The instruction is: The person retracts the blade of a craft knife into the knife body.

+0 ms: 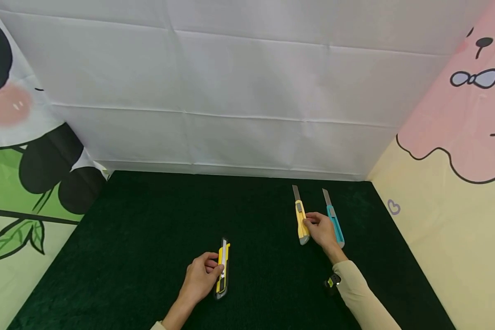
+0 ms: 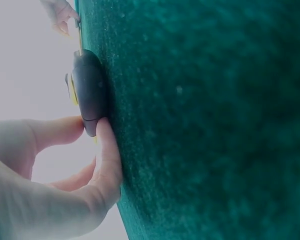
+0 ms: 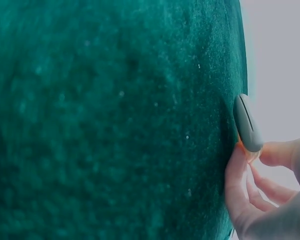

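Three utility knives lie on the dark green cloth. My left hand [image 1: 202,277] pinches a black-and-yellow utility knife [image 1: 222,270] by its left side, thumb on top and fingers at the edge. In the left wrist view, the knife's rounded dark end [image 2: 91,90] faces the camera between thumb and finger. Farther right, my right hand [image 1: 321,229] pinches the side of a pale yellow utility knife [image 1: 300,220] whose blade is extended. Its grey end [image 3: 247,122] shows in the right wrist view. Beside that hand, partly behind the wrist, is a teal utility knife [image 1: 334,222], blade out.
Green cloth [image 1: 148,229] covers the table. A white fabric wall [image 1: 239,91] stands at its back edge, with printed panels on the left [image 1: 29,183] and right [image 1: 445,220]. A dark wrist device [image 1: 332,280] sits by the right sleeve.
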{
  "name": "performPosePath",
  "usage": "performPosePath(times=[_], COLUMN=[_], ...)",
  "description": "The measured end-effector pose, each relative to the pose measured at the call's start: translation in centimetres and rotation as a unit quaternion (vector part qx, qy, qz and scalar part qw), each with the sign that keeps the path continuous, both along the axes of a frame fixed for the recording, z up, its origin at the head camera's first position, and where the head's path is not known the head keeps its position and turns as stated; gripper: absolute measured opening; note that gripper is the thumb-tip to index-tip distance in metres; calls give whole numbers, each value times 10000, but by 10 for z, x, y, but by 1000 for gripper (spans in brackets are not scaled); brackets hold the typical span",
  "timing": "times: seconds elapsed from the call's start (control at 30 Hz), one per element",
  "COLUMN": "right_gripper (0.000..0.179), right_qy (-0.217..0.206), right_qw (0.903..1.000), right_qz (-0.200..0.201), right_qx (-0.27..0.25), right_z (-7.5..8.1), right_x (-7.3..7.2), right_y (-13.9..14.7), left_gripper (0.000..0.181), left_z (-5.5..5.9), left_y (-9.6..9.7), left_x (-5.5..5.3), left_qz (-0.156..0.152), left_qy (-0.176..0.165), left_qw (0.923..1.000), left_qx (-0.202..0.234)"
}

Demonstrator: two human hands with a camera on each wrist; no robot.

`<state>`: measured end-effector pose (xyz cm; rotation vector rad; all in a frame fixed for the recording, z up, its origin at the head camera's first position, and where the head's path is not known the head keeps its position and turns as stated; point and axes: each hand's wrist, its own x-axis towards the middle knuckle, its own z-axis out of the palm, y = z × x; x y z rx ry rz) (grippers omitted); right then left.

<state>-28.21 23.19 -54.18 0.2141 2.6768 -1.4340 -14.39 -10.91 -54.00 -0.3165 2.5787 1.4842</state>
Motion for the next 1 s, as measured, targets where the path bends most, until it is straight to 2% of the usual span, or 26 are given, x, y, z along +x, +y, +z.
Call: performPosePath(times=[0.47,1.0], right_gripper=[34,35], right_qy=[97,223], right_qw=[9998,9993], right_qz=[53,173], right_qx=[-157,-256], right_z=[4,4], right_x=[5,10], right_y=[0,2], left_gripper=[36,29], left_z=[3,13], left_y=[4,7], left_x=[1,-2], left_qz=[245,381], left_qy=[77,462], left_qw=[9997,9981], left_qx=[-49,-146])
